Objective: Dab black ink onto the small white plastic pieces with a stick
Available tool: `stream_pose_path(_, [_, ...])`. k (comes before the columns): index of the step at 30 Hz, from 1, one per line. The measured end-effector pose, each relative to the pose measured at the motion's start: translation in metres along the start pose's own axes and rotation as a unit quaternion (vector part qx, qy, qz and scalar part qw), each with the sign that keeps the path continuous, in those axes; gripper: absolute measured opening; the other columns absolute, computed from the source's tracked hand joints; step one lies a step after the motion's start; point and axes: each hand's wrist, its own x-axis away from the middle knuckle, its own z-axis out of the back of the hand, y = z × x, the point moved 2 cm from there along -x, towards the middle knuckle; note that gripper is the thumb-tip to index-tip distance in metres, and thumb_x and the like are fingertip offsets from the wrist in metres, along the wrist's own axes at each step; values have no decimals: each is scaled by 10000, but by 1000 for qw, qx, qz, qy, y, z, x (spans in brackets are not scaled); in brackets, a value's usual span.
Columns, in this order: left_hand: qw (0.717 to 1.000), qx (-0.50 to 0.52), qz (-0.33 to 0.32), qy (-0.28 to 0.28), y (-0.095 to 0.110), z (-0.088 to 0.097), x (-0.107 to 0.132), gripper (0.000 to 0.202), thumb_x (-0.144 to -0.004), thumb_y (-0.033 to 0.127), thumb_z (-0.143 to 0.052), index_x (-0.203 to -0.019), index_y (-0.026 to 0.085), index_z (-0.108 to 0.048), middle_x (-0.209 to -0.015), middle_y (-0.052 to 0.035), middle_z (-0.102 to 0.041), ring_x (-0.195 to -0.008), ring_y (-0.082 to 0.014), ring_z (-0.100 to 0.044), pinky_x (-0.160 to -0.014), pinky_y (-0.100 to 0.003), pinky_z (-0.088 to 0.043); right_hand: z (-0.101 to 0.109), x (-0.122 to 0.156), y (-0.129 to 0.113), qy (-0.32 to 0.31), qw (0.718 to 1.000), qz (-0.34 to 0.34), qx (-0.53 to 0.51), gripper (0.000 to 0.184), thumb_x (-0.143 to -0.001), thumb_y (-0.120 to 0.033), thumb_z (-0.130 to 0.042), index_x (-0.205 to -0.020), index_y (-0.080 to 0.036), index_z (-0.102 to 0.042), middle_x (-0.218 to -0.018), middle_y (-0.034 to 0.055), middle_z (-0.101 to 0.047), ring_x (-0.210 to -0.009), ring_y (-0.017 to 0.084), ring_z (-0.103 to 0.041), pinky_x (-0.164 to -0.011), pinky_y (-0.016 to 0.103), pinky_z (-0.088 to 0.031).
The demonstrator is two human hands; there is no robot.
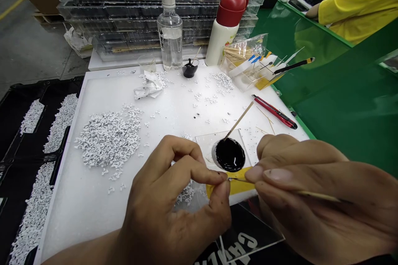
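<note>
Black paint (229, 155) pools on a clear plastic sheet (203, 143), with a wooden stick (239, 120) leaning in it and yellow tape (231, 184) across the sheet's near edge. The left hand (168, 198) is clenched in a tight grip, pinching a tiny piece (226, 178), too small to make out, between thumb and forefinger just above the tape. The right hand (311, 198) is grasping a thin stick (317, 196), its tip at that pinch. Small white parts (108, 138) lie heaped on the white worktop (59, 215), a red utility knife (275, 112) lies further along, and a co-worker's yellow sleeve (357, 8) shows beyond
</note>
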Motion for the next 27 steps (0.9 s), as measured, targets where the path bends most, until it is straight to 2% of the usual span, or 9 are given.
stream_pose_path(11, [1000, -2, 1, 1, 0, 1, 1, 159, -883, 59, -683, -893, 216, -656, -854, -7, -604, -805, -141, -630, -644, -275, -559, -3, -1, 1, 3, 1000, -5, -2, 132, -915, -270, -847, -1000, -230, -755, -855, -20, -735, -583, 64, -578, -503, 231, -514])
stream_pose_path(18, [1000, 7, -4, -2, 0, 0, 0, 142, -882, 43, -680, -879, 183, -660, -853, 5, -587, -829, -96, -615, -691, -213, -542, 1, 1, -1, 6, 1000, -14, 9, 118, -939, -326, -826, -992, -241, -764, -818, -33, -713, -567, 53, -557, -495, 218, -490])
stream_pose_path(21, [1000, 4, -3, 0, 0, -1, 0, 149, -881, 48, -685, -883, 194, -657, -860, 1, -591, -825, -110, -622, -672, -234, -548, 3, 2, 1, -22, 1000, -14, 17, 154, -903, -306, -865, -1022, -267, -774, -807, -33, -718, -562, 68, -559, -484, 231, -485])
stream_pose_path(24, [1000, -2, 0, -2, 0, -1, 0, 157, -883, 60, -693, -885, 211, -652, -860, -4, -598, -813, -134, -628, -642, -263, -555, 2, 2, 3, -9, 1000, -18, 13, 160, -900, -308, -865, -1035, -279, -783, -826, -28, -727, -560, 77, -561, -477, 245, -491])
stream_pose_path(27, [1000, 1, -3, -1, 0, 0, 0, 152, -885, 55, -688, -891, 204, -658, -860, -3, -597, -821, -126, -627, -659, -250, -559, 0, 2, 3, 2, 1000, -21, 8, 144, -905, -313, -859, -1021, -270, -786, -797, -33, -702, -554, 78, -554, -479, 249, -505])
